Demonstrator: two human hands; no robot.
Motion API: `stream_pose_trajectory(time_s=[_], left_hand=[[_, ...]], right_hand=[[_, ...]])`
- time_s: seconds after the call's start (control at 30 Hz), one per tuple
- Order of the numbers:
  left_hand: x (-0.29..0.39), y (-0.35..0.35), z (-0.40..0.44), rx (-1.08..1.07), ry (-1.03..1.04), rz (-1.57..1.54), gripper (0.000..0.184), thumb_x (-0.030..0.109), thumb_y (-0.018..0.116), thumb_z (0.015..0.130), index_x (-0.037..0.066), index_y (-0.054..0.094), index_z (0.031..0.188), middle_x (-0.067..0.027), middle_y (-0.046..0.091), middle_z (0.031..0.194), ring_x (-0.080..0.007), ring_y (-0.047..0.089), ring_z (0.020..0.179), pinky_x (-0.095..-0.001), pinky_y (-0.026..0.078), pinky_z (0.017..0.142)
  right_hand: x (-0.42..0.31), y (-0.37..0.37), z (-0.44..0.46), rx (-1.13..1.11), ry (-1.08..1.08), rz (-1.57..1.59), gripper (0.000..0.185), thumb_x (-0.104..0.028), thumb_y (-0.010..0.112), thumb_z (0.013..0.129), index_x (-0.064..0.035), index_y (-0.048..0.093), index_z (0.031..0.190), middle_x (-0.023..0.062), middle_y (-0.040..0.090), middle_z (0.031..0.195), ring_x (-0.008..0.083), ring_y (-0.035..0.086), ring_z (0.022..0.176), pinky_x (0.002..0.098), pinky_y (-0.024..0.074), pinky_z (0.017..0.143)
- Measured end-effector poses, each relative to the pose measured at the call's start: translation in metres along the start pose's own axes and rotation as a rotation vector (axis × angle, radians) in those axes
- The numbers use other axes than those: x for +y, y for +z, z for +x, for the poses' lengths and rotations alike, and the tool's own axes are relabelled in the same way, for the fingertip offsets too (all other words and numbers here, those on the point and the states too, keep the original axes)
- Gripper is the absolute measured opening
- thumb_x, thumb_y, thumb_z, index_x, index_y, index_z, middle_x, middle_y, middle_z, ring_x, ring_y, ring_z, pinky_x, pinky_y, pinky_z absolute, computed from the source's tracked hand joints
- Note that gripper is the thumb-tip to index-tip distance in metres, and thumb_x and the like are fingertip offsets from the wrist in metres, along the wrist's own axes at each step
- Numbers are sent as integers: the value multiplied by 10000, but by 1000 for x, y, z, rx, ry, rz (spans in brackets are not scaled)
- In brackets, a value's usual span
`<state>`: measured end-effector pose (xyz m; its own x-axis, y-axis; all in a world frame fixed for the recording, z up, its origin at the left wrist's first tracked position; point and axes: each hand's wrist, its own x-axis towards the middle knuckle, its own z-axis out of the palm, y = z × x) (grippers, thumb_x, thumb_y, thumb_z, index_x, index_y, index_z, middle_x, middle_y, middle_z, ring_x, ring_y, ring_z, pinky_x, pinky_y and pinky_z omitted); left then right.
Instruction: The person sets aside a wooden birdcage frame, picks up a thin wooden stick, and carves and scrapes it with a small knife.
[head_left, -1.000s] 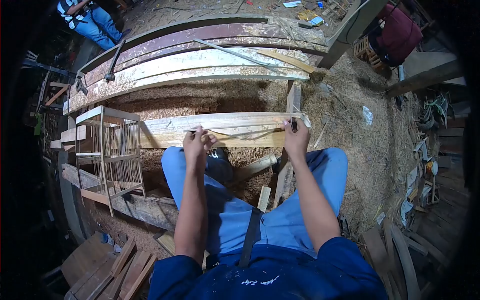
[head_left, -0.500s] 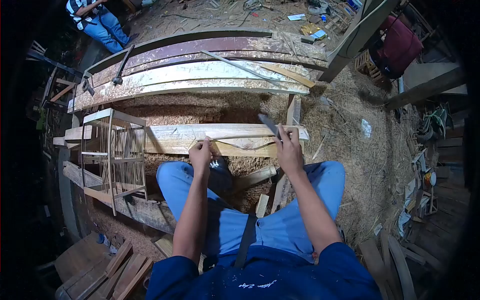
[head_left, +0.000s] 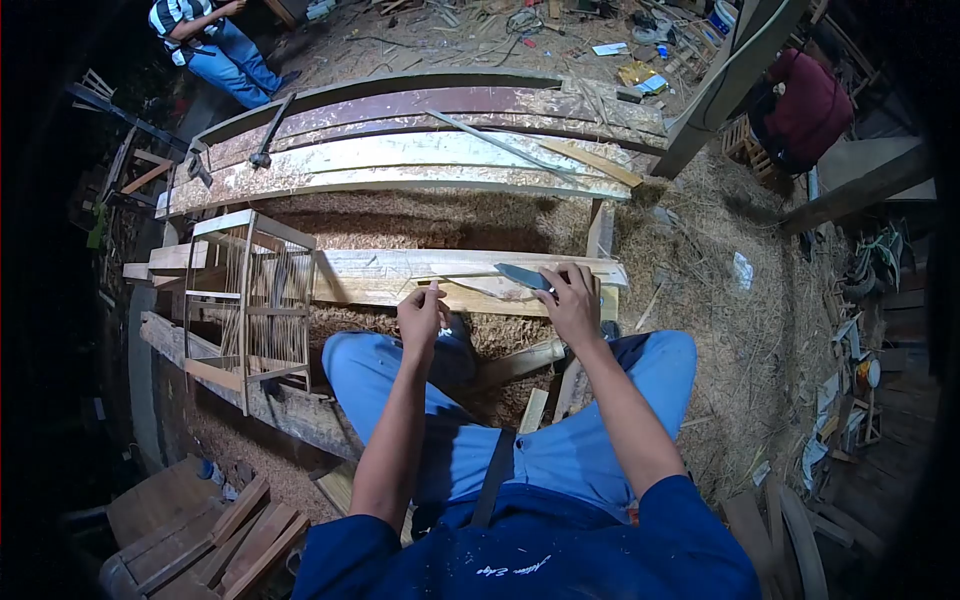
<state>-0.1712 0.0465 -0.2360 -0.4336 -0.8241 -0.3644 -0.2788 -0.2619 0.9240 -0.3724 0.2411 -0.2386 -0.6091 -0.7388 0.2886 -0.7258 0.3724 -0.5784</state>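
Note:
My right hand (head_left: 573, 303) is closed around a dark-bladed knife (head_left: 523, 276), whose blade points left over the pale wooden plank (head_left: 360, 266). To its left, my left hand (head_left: 422, 315) has its fingers pinched at the plank's front edge, on something too small to make out. A thin pale strip (head_left: 460, 275) lies near the fingertips, above the plank. The wooden frame with many thin upright sticks (head_left: 247, 300) stands at the left end of the plank.
Beyond the plank lie long boards (head_left: 400, 155) covered in shavings, with a hammer-like tool (head_left: 268, 135) on them. A post (head_left: 725, 90) rises at the right. One person (head_left: 215, 50) is at upper left, another (head_left: 805, 105) at upper right. Scrap wood (head_left: 245, 535) lies lower left.
The knife's blade has swung down to lie nearly level above the plank, and my right hand has come lower. My left hand has shifted slightly right and down.

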Motion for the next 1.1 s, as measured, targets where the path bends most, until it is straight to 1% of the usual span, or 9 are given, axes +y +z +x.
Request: stream_pose_trajectory(time_s=[0.13,0.33,0.4,0.53,0.63,0.73,0.87,1.0,1.1], left_hand=[[5,-4,-5,20,20,23,332,269,589,1054,-32,655,931,-71,597,583,-110,537,477,-255,404,460],[16,-25,-24,101,52,-63,250,204,606,1040,-13,684,943,-32,609,666,-77,550,546,-244,433,478],[28,-43,-37,210,304,207,257,214,625,1029,-12,704,934,-14,623,679,-78,572,584,-259,457,521],[59,-95,-77,383,269,282,245,218,658,1002,-14,725,965,-77,725,783,-131,678,712,-298,526,661],[72,-138,-109,570,467,327,247,231,691,973,-14,719,959,-153,727,808,-218,720,745,-365,544,685],[63,-185,-146,652,338,304,218,211,697,966,-5,717,956,-144,718,820,-217,706,741,-344,540,675],[33,-243,-183,823,327,380,206,209,703,956,3,719,944,-128,713,812,-241,693,724,-348,537,671],[-4,-298,-198,938,272,418,197,210,711,943,14,716,956,-144,714,843,-267,696,751,-375,540,707],[5,-330,-197,1021,227,470,220,232,707,952,13,711,972,-143,716,842,-263,692,748,-372,538,719]], right_hand=[[-8,-8,1,5,-16,-39,395,-293,786,830,-117,725,1177,85,599,1043,291,549,1045,453,404,887],[-37,-15,19,-8,-54,59,432,-236,784,854,-70,703,1245,147,642,1188,344,588,1144,478,446,996],[-69,-23,41,25,-216,66,447,-235,793,850,-53,700,1247,159,655,1180,352,596,1144,470,454,1008],[-148,-24,73,-95,-328,173,445,-229,790,858,-44,693,1251,158,660,1204,345,598,1162,446,469,1008],[-211,-13,85,-180,-532,242,462,-239,792,857,-57,679,1266,145,658,1230,340,604,1184,443,474,1006],[-268,10,83,-306,-676,305,464,-261,789,861,-75,675,1270,145,656,1234,343,607,1181,449,481,1004],[-320,50,73,-436,-791,345,482,-290,785,867,-97,662,1291,154,644,1245,358,605,1175,461,489,1003],[-348,84,82,-422,-857,360,494,-277,781,877,-112,644,1321,166,629,1267,367,602,1178,466,498,999],[-363,100,104,-336,-790,378,521,-247,772,898,-140,611,1382,188,579,1327,364,591,1219,465,511,1008]])
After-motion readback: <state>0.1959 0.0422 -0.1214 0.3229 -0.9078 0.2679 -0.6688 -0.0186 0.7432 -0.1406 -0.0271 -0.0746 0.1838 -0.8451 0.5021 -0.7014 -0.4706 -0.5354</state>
